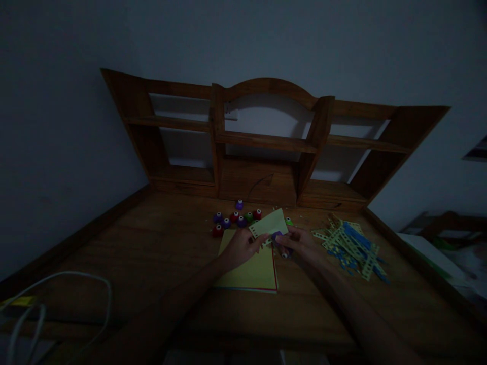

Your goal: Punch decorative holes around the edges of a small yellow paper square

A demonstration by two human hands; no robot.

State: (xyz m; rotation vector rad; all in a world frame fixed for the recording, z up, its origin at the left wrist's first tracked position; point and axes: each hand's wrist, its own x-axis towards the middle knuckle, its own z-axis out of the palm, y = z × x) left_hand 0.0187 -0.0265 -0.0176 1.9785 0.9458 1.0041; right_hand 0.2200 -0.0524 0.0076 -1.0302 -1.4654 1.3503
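Left hand (244, 245) pinching paper (271, 222), right hand (303, 244) gripping purple piece (276, 235), wooden shelves (266, 142) behind

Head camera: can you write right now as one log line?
left hand: holds pale yellow flat paper piece | right hand: holds small rounded purple plastic piece | below: yellow-topped stack of flat paper sheets

Left hand (241, 247) and right hand (302, 242): bare, slim in outline. Left forearm (198, 284) and right forearm (344, 301): bare along the visible length, slender, tapering toward the hand. Near the lower edge of the view, both darken into shadow; covering there cannot be determined. Fine detail: too dim to resolve.
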